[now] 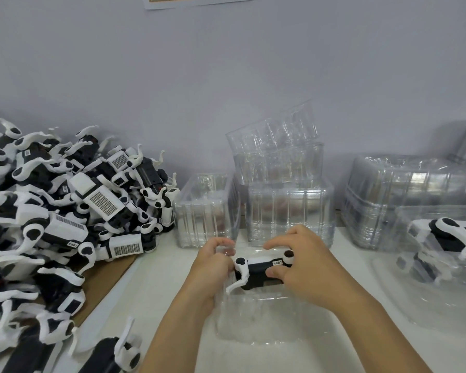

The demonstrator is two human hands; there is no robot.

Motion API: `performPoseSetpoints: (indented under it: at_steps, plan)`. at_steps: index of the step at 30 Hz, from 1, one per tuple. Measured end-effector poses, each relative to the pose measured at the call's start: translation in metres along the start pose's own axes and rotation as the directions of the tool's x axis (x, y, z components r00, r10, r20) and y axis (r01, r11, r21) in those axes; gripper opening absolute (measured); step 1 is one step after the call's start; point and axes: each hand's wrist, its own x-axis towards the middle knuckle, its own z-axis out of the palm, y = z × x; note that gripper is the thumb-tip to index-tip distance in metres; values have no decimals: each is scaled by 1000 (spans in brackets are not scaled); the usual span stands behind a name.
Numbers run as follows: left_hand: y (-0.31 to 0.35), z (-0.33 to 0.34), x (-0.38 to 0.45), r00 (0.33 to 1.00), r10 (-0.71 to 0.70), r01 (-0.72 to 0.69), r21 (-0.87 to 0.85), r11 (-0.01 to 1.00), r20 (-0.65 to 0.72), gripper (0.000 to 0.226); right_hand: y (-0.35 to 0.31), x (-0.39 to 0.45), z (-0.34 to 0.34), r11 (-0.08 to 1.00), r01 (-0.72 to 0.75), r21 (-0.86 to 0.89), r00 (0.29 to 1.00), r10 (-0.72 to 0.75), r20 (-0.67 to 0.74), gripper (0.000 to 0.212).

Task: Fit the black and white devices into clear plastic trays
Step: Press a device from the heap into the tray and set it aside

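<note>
A black and white device lies in the far end of a clear plastic tray in front of me on the white table. My right hand grips the device's right side, thumb on its black body and fingers over the top. My left hand holds the tray's left rim beside the device's white arm. The near half of the tray holds nothing I can see.
A big heap of black and white devices fills the left side on brown cardboard. Stacks of empty clear trays stand against the wall. At the right, a filled tray holds a device, with more tray stacks behind.
</note>
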Motion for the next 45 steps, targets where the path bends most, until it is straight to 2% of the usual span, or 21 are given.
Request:
performPoseSetpoints:
  at_steps: [3,6,10,16,19,21,23,25,27,30,33,36,41,45]
  plan:
    - [-2,-1,2,1000,-5,5,2,1000,4,49,-7,-1,-1,999,31,-44,996,-35,-86,27]
    - [-4,-3,2,1000,-1,2,-17,1000,24,49,-27,-3,7,992,113,-51,978,-120,-173,25]
    - [0,-3,-1,999,-23,24,-49,998,38,51,-45,-8,26,978,188,-94,971,-199,-131,20]
    - [-4,-2,2,998,-21,25,-75,997,51,53,-45,-9,21,995,96,33,992,-93,-84,5]
    - [-6,-3,5,999,-22,26,-83,996,50,52,-47,-10,20,998,54,40,997,-52,-58,14]
    - [-7,-3,6,998,-21,26,-86,996,53,52,-48,-10,20,999,32,10,999,-31,-39,27]
    - [-7,-3,6,998,-23,29,-97,995,63,52,-47,-9,23,999,34,-27,998,-35,-43,30]
    - [-7,-4,6,997,-22,29,-101,995,72,52,-47,-8,26,999,43,-30,995,-46,-91,17]
    - [-7,-4,6,997,-17,24,-90,996,77,52,-46,-8,27,997,67,-28,990,-70,-125,14]
    - [-8,-5,7,997,-11,16,-67,998,73,53,-41,-8,20,993,101,-56,992,-104,-68,19]
    - [-8,-5,9,999,-4,7,-53,999,54,50,-27,-6,-4,1000,-6,-6,998,6,-66,31]
    - [-7,-4,7,999,-2,3,-38,999,39,48,-6,-8,-33,996,-92,-8,991,91,-96,23]
    - [-5,-3,4,1000,4,-4,-23,1000,24,48,11,-12,-48,987,-155,-47,984,158,80,29]
    - [-3,-3,1,999,19,-19,-11,1000,28,47,15,-6,-34,986,-137,-90,990,136,-24,20]
